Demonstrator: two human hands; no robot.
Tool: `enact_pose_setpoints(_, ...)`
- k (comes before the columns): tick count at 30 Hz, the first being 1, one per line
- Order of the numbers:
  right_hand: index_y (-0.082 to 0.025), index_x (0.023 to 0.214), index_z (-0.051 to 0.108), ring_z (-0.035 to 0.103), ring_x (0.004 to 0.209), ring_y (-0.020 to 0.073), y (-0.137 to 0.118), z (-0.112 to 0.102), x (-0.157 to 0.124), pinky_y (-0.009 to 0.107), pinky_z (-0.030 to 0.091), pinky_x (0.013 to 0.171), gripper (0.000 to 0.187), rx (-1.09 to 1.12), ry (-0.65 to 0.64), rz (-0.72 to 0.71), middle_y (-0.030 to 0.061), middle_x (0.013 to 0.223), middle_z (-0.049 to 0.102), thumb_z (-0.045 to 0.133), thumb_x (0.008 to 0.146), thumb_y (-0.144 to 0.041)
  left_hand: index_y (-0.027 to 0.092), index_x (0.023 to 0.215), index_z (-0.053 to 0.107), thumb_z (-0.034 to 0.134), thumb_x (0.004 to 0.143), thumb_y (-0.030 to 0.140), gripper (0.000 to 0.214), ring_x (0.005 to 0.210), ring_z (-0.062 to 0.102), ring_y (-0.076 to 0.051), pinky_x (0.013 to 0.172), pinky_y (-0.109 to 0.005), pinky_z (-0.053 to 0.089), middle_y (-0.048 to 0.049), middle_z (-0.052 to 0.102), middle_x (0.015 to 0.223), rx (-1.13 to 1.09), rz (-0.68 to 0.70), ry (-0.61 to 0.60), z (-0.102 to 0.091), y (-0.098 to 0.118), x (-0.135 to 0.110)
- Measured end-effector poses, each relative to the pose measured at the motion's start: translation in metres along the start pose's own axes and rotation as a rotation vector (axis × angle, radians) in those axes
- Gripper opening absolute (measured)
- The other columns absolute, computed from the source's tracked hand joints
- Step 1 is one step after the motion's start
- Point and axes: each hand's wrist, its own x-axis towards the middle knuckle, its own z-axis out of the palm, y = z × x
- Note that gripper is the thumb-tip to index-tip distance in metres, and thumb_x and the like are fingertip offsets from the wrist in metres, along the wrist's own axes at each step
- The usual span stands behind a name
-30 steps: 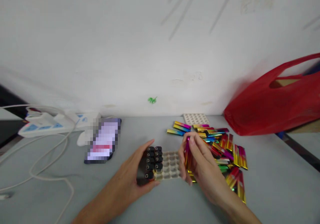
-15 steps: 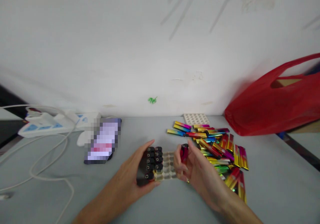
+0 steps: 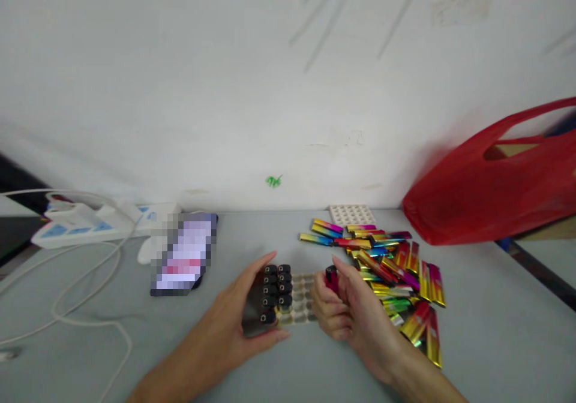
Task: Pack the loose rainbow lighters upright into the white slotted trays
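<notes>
A pale tray [image 3: 302, 298] with rows of round-edged pockets lies on the table. Two columns of upright sticks with black caps [image 3: 284, 278] fill its left side; pockets to their right show bare. My left hand [image 3: 229, 313] curves around the tray's left end, thumb along the near side and fingers on the far side, gripping it. Above the tray's right edge, my right hand [image 3: 342, 307] is closed around a slim shiny magenta stick with a black cap [image 3: 332, 276], held upright. Its lower part is hidden by the fingers. I cannot tell exactly what kind of stick it is.
Shiny multicoloured sticks [image 3: 387, 265] lie in a loose pile to the right. Behind them sits another white pocketed tray [image 3: 352, 214]. A red bag [image 3: 490, 193] stands back right. At left are a phone [image 3: 186, 253], a power strip [image 3: 103, 223] and white cables [image 3: 121, 325].
My right hand's fingers have curled more tightly around the magenta stick, which sits slightly lower. My left hand and the tray have hardly moved.
</notes>
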Motion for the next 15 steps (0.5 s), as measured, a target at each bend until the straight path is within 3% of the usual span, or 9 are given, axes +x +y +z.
enact_pose_setpoints(8,-0.023,0.07,0.039,0.009,0.051,0.0058,0.0024,-0.0046,0.0003,0.022,0.006,0.045,0.065,-0.021,-0.022,0.02,-0.0125,0.061,0.022,0.07,0.092,-0.076,0.039,0.167,0.043,0.096,0.084,0.036,0.099,0.143,0.068,-0.036,0.123,-0.054,0.055,-0.0091,0.067,0.158,-0.145,-0.071,-0.029,-0.0073,0.0018,0.0034)
enact_pose_setpoints(15,-0.023,0.07,0.04,0.011,0.051,0.006,-0.0003,-0.0002,-0.0005,0.021,0.008,0.046,0.065,-0.038,-0.021,0.0,-0.0126,0.061,0.023,0.072,0.09,-0.075,0.039,0.166,0.045,0.103,0.075,0.032,0.108,0.14,0.07,-0.035,0.125,-0.052,0.053,-0.0079,0.07,0.153,-0.227,-0.092,-0.051,-0.0086,0.0025,0.0073)
